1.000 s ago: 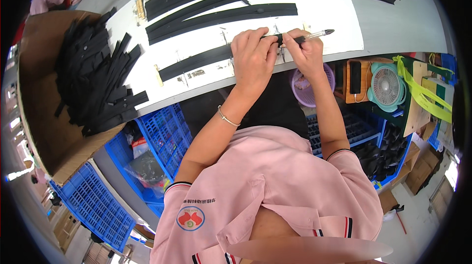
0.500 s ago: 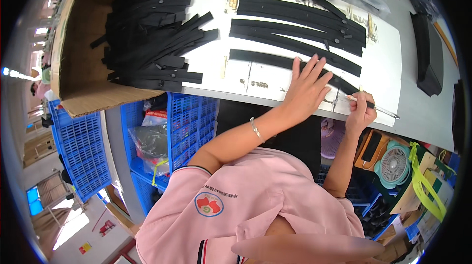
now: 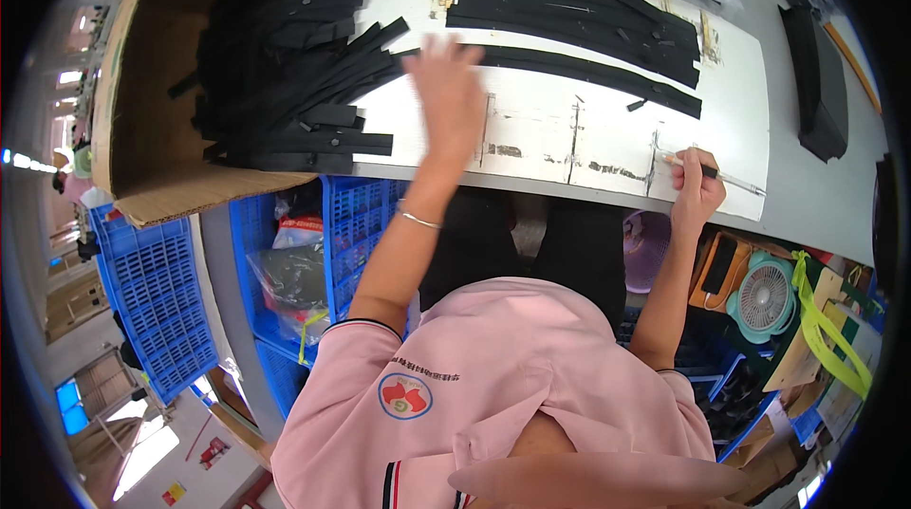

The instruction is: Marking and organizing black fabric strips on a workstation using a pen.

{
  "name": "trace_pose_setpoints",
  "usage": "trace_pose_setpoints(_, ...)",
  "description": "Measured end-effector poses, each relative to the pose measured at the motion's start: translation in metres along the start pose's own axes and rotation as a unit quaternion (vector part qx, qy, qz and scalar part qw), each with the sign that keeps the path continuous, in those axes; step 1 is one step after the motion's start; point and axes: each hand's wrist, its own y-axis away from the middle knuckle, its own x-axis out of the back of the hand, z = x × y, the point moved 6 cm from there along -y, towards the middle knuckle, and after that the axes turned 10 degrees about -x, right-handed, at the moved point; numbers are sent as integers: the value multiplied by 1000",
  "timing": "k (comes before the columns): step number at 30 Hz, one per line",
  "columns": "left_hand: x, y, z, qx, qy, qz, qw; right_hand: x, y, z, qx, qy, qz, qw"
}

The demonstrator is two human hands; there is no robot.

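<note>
Black rubber strips [image 3: 285, 73] lay heaped in a cardboard box [image 3: 142, 129] at the left of the table [image 3: 826, 196], and the left hand [image 3: 446, 82], blurred, reached over the white board [image 3: 560, 129] just beside that heap with fingers spread and holding nothing. The right hand [image 3: 697, 191] rested at the board's near right edge, its fingers closed around a thin pen-like tool [image 3: 712, 172]. More long black strips [image 3: 579, 25] lay flat across the board's far side.
</note>
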Motion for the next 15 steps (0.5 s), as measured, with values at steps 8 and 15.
trace_pose_setpoints(8, 59, 2, -69, 22, -73, 3, 997, -5, 1, -6, -1, -10, -18, 1000)
trace_pose_setpoints(15, 2, -6, 64, -47, 184, -84, 978, -12, 6, -20, 35, 27, -18, 999)
